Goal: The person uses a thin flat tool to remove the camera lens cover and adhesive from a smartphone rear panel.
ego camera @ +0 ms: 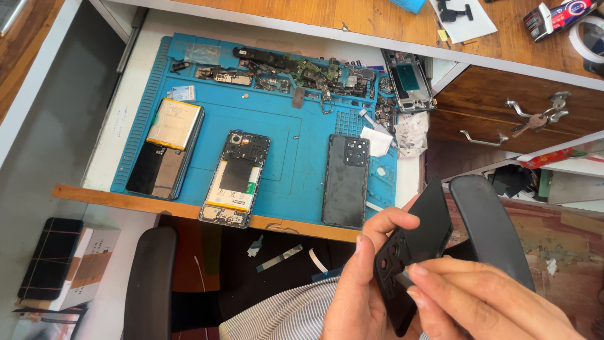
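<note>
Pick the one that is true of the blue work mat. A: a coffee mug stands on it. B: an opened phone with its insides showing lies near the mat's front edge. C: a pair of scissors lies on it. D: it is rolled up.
B: the opened phone lies flat on the blue mat, its circuit parts and battery showing, between two other phones.

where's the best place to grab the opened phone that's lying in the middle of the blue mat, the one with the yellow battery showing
Take the opened phone by its two long side edges, coming down from above. It lies flat with its insides facing up, so pinching the frame probably keeps fingers off the battery and boards. Its lower end overhangs the blue mat near the front edge, which gives a start for lifting.
</note>
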